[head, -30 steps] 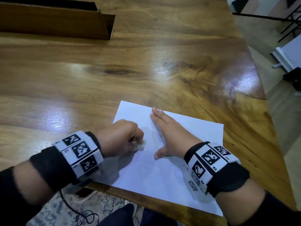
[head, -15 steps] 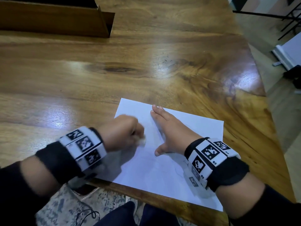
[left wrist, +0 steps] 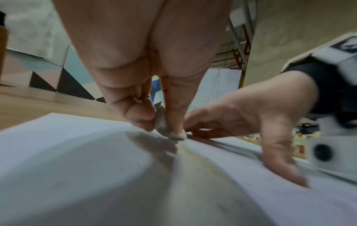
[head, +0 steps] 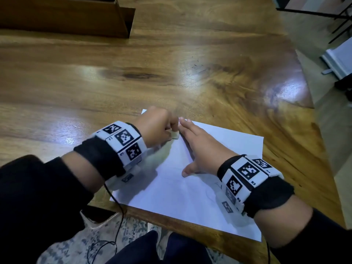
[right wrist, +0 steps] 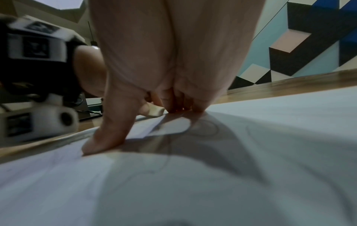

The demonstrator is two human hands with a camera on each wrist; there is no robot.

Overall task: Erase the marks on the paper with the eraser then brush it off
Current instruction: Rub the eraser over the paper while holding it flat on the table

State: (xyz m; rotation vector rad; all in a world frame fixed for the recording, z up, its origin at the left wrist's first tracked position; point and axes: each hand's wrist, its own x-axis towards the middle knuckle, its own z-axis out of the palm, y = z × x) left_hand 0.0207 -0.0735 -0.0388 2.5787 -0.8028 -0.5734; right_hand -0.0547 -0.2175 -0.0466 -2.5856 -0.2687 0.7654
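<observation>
Head view is showing the left hand working near the far left corner of the paper, which is lying flat at the near edge of the wooden table. Its fingers are curling into a near fist and pinching the small white eraser between thumb and fingertips; from the left wrist camera the eraser is pressing its lower edge onto the sheet, with a few pale specks — probably rubbings — scattered just beside it. The right hand is lying flat and spread on the paper, fingers straight and thumb splayed, gripping nothing and simply pinning the sheet; its fingertips are sitting just beside the eraser.

As a judgement, the erasing is under way but not finished. Faint pencil curves are still showing on the near right part of the sheet by the right wrist, and the right wrist camera is picking up looping lines running under and around the pressing hand, so that area is looking untouched. Whether marks remain in the far corner, under the left hand, cannot be told — the hand is covering it and the picture is blurred there.

What is left, then, is rubbing out the remaining lines toward the near right, which will likely call for the holding hand to shift off them, and afterwards brushing the crumbs off the sheet. No brushing appears to have begun.
</observation>
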